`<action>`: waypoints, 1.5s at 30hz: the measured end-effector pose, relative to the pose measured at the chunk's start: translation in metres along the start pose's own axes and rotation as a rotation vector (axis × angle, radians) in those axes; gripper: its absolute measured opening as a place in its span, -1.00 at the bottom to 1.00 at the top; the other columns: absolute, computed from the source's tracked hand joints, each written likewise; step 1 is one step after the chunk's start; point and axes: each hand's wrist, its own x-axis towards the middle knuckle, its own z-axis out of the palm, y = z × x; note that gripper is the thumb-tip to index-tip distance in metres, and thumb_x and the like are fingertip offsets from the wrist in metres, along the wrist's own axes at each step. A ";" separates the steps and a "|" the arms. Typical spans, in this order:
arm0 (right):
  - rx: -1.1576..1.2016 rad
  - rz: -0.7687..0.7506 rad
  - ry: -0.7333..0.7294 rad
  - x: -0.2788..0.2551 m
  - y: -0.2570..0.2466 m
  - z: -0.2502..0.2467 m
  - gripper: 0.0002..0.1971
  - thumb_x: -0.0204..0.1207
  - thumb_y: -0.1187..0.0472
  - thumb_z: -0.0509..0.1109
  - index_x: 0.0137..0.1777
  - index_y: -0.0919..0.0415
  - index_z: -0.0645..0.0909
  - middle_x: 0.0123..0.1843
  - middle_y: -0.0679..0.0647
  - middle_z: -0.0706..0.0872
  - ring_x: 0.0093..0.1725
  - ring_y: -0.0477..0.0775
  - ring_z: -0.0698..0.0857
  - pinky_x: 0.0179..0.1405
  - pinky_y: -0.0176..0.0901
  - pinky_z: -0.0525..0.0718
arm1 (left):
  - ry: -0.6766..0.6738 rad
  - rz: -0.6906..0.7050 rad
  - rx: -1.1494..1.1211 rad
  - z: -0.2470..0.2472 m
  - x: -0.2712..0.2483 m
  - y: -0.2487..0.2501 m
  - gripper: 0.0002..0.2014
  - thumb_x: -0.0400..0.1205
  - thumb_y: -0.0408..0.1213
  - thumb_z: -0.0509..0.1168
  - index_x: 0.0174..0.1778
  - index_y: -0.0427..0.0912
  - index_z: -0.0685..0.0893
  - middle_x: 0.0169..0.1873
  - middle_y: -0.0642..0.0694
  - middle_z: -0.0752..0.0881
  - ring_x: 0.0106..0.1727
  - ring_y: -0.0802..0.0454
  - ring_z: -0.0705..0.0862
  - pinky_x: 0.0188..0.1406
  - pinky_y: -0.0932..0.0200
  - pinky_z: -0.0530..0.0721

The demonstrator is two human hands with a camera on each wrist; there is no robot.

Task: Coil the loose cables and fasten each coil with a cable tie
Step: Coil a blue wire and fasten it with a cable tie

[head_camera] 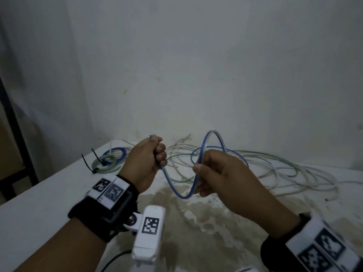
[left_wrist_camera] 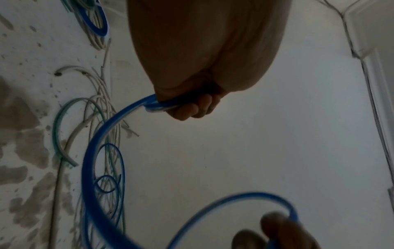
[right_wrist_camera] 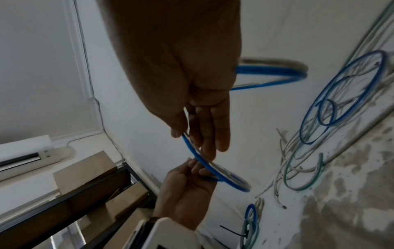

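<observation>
A blue cable (head_camera: 181, 195) sags in a U between my two hands above the white table (head_camera: 49, 203). My left hand (head_camera: 159, 156) grips one end in a fist, and the tip pokes out above the thumb. My right hand (head_camera: 198, 169) pinches the cable between thumb and fingers, with two blue loops (head_camera: 214, 142) standing up over it. In the left wrist view the blue cable (left_wrist_camera: 95, 151) curves out of the left hand's curled fingers (left_wrist_camera: 187, 109). In the right wrist view the right hand's thumb and fingers (right_wrist_camera: 204, 134) pinch the blue cable (right_wrist_camera: 202, 161), which runs on to the left hand (right_wrist_camera: 192, 178).
Two tied coils (head_camera: 110, 160) with black cable ties (head_camera: 87, 163) lie at the table's back left. Loose white and green cables (head_camera: 275, 167) sprawl across the back right. A brown stained patch (head_camera: 196, 216) covers the table's middle. A wall stands close behind.
</observation>
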 end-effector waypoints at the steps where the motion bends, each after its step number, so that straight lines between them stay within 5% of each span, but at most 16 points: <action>1: 0.008 -0.007 -0.016 0.000 -0.003 0.001 -0.80 0.60 0.22 0.33 -0.27 0.19 0.54 -0.36 0.17 0.76 -0.35 0.09 0.79 -0.24 0.12 0.79 | -0.007 0.002 0.026 0.003 -0.001 -0.002 -0.77 0.80 -0.23 -0.02 -0.14 -0.18 0.41 -0.48 0.01 0.36 -0.55 0.13 0.31 -0.55 0.26 0.36; 5: 0.058 -0.043 -0.029 0.004 -0.015 0.001 -0.79 0.60 0.25 0.33 -0.29 0.16 0.55 -0.37 0.17 0.75 -0.36 0.19 0.78 -0.33 0.13 0.78 | -0.083 -0.019 0.217 0.014 -0.009 -0.013 -0.75 0.79 -0.24 0.01 -0.21 -0.16 0.37 -0.47 -0.03 0.40 -0.53 0.10 0.35 -0.45 0.17 0.33; 9: 0.082 -0.085 -0.008 0.016 -0.026 -0.010 -0.81 0.60 0.27 0.33 -0.26 0.20 0.56 -0.37 0.16 0.76 -0.36 0.24 0.79 -0.44 0.00 0.74 | -0.197 -0.035 0.438 0.016 -0.014 -0.026 -0.78 0.76 -0.20 0.06 0.01 -0.29 0.49 -0.34 -0.19 0.56 -0.35 -0.07 0.53 -0.26 -0.02 0.49; 13: 0.049 -0.103 0.033 0.029 -0.032 -0.019 -0.81 0.59 0.26 0.36 -0.22 0.35 0.56 -0.43 0.10 0.69 -0.37 0.35 0.77 -0.49 0.03 0.73 | -0.280 -0.062 0.474 0.023 -0.023 -0.032 -0.73 0.79 -0.16 0.01 0.03 -0.26 0.52 -0.45 -0.15 0.52 -0.49 -0.05 0.50 -0.41 0.07 0.53; 17: 0.028 -0.084 0.082 0.039 -0.033 -0.030 -0.81 0.60 0.26 0.35 -0.18 0.39 0.57 -0.41 0.12 0.67 -0.39 0.24 0.78 -0.51 -0.03 0.71 | -0.347 -0.117 0.498 0.030 -0.033 -0.033 -0.79 0.79 -0.20 0.01 0.00 -0.20 0.49 -0.51 -0.09 0.53 -0.54 -0.01 0.47 -0.50 0.19 0.43; 24: 0.058 -0.003 0.168 0.054 -0.018 -0.045 -0.71 0.63 0.23 0.31 -0.34 0.25 0.52 -0.47 0.08 0.63 -0.44 0.22 0.76 -0.51 -0.08 0.65 | -0.425 -0.196 0.329 0.039 -0.048 -0.039 -0.72 0.77 -0.23 -0.05 -0.13 -0.27 0.46 -0.60 -0.10 0.40 -0.64 0.03 0.28 -0.58 0.19 0.29; 29: 0.029 0.115 0.207 0.062 0.005 -0.051 -0.68 0.66 0.18 0.27 -0.34 0.26 0.52 -0.38 0.13 0.64 -0.52 0.08 0.67 -0.53 -0.11 0.62 | -0.447 -0.267 0.133 0.044 -0.057 -0.035 -0.59 0.76 -0.08 -0.09 -0.21 -0.25 0.50 -0.62 -0.07 0.31 -0.65 0.09 0.16 -0.60 0.26 0.20; 34: 0.032 0.231 0.185 0.062 0.020 -0.050 -0.69 0.67 0.08 0.23 -0.22 0.26 0.58 -0.32 0.16 0.67 -0.48 0.10 0.65 -0.50 -0.10 0.64 | -0.443 -0.218 0.154 0.053 -0.059 -0.034 -0.66 0.77 -0.15 -0.03 -0.21 -0.25 0.46 -0.64 -0.04 0.29 -0.65 0.11 0.15 -0.62 0.30 0.20; 38: -0.166 0.367 0.147 0.047 0.017 -0.048 -0.48 0.66 -0.14 0.14 -0.22 0.31 0.64 -0.33 0.18 0.77 -0.39 0.15 0.72 -0.42 -0.14 0.64 | -0.342 -0.133 0.143 0.058 -0.058 -0.036 -0.66 0.79 -0.19 -0.08 -0.22 -0.26 0.43 -0.63 0.01 0.28 -0.62 0.13 0.14 -0.62 0.29 0.18; 41: -0.172 0.330 0.086 0.026 0.010 -0.040 -0.42 0.63 -0.18 0.14 -0.31 0.28 0.71 -0.36 0.10 0.80 -0.31 0.06 0.78 -0.28 -0.17 0.62 | -0.296 -0.015 0.202 0.064 -0.057 -0.037 -0.66 0.79 -0.25 -0.09 -0.24 -0.27 0.44 -0.60 -0.02 0.27 -0.58 0.10 0.14 -0.52 0.15 0.09; 45: 0.005 0.251 0.063 0.006 0.011 -0.019 -0.46 0.60 -0.17 0.19 -0.35 0.24 0.70 -0.42 0.10 0.77 -0.31 -0.01 0.75 -0.15 -0.13 0.59 | -0.302 0.100 0.307 0.076 -0.062 -0.038 -0.64 0.75 -0.41 -0.07 -0.39 -0.24 0.36 -0.59 -0.08 0.31 -0.56 0.08 0.23 -0.56 0.25 0.25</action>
